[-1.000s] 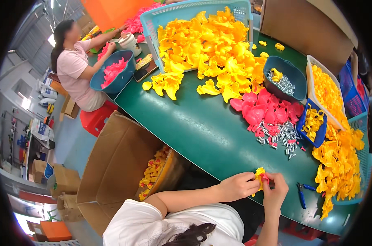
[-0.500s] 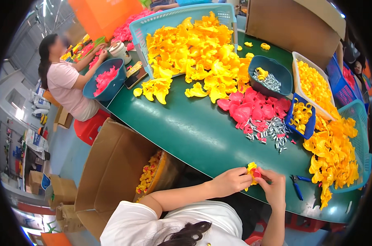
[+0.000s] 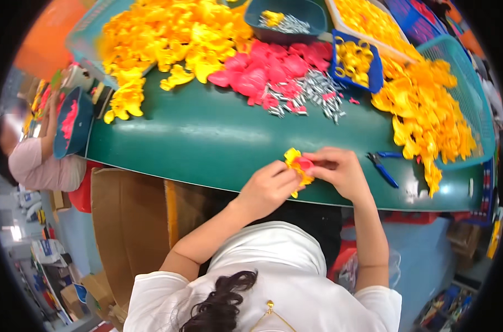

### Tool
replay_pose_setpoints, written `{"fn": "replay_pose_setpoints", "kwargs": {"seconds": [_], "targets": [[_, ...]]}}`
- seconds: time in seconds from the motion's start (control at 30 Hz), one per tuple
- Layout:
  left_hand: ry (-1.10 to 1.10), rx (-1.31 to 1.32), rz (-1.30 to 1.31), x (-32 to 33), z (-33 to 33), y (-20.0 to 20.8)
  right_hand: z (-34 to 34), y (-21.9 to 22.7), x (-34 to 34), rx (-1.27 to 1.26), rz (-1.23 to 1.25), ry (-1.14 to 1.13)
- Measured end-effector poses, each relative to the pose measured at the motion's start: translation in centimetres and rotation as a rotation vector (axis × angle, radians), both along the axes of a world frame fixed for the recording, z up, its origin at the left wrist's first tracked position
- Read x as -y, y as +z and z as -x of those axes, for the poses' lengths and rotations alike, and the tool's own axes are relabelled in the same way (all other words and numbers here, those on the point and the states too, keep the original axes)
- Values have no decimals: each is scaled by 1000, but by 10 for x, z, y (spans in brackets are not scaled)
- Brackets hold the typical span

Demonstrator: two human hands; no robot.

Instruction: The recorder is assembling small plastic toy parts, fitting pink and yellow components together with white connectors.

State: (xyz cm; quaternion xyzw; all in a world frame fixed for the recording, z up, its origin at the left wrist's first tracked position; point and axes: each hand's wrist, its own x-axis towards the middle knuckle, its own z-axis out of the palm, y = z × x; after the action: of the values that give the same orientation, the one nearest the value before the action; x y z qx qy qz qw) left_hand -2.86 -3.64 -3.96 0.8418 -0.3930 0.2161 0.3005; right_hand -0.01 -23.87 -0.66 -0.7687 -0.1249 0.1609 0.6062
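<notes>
Just over the near edge of the green table, my left hand (image 3: 269, 189) has its fingers closed around a yellow plastic part (image 3: 292, 156) with a curved, petal-like shape. Pinched between the thumb and fingers of my right hand (image 3: 340, 170) is a small pink-red plastic piece (image 3: 304, 164), pressed against the yellow part. Fingers hide much of both pieces. Blue-handled cutting pliers (image 3: 385, 169) lie to the right of my right hand. Beyond my hands are pink-red plastic shells (image 3: 259, 72) and a pile of small silver metal pins (image 3: 322, 95).
Yellow parts (image 3: 179, 41) spill from a light-blue basket at the far left. More yellow pieces (image 3: 423, 108) lean against a teal basket (image 3: 473, 105) on the right. A blue tray (image 3: 367, 77) holds yellow rings; a dark bin (image 3: 287, 36) holds pins. A cardboard box (image 3: 129, 216) stands below left.
My view has tilted down and turned, so the table contents sit higher in the picture. Both hands keep hold of the yellow and pink-red pieces at the table edge.
</notes>
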Motion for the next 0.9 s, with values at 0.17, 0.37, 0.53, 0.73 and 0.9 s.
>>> {"fn": "replay_pose_setpoints", "kwargs": {"seconds": [0.17,0.37,0.53,0.73,0.9], "targets": [[14,-41,-20,3,3,-6,6,-3,0,127,-7,20],[14,-18,-36,6,6,-4,11,-6,5,-71,-37,-62],[16,-20,-32,6,6,-5,10,0,3,18,-11,-39],[26,-13,-44,6,5,-3,13,2,-1,94,16,-62],[8,-31,-31,4,5,-5,16,-4,-4,177,63,-78]]}}
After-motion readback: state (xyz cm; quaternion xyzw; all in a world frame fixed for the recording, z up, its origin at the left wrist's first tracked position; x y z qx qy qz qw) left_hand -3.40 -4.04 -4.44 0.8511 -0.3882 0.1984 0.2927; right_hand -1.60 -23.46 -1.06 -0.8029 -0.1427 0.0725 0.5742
